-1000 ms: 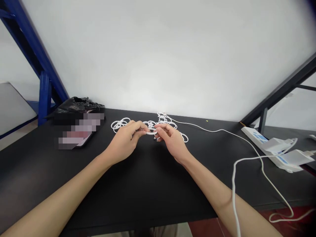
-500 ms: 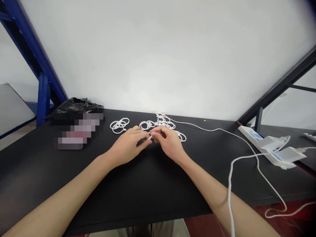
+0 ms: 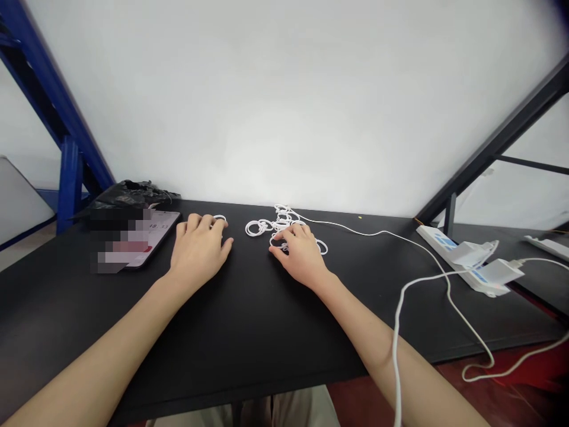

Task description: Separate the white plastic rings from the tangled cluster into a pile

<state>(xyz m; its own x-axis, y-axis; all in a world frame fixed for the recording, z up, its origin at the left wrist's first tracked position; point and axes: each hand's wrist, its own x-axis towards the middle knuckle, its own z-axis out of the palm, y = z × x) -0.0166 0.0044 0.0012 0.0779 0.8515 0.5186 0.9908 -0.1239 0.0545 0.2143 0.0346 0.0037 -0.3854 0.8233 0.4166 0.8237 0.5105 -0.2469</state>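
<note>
My left hand (image 3: 198, 246) is spread palm down over a small group of white rings (image 3: 219, 218), which it mostly covers. Thumb and fingers stand apart, with no ring seen gripped. My right hand (image 3: 302, 252) rests over a larger cluster of white rings (image 3: 255, 228) in the middle of the black table (image 3: 249, 332). Its thumb and index finger are apart beside one ring (image 3: 272, 240); whether they touch it I cannot tell. Another ring (image 3: 323, 245) shows to the right of this hand. What lies under both palms is hidden.
A phone (image 3: 162, 228), partly blurred out, lies at the left before a black plastic bag (image 3: 128, 193). On the right is a white power strip (image 3: 438, 240) with chargers (image 3: 502, 273). A white cable (image 3: 398, 332) passes over my right forearm. A white wall (image 3: 267, 118) stands behind.
My hands were together at the middle, pinching a white ring. They have parted: the left moved left over the small group, the right stayed by the cluster with its fingers opened.
</note>
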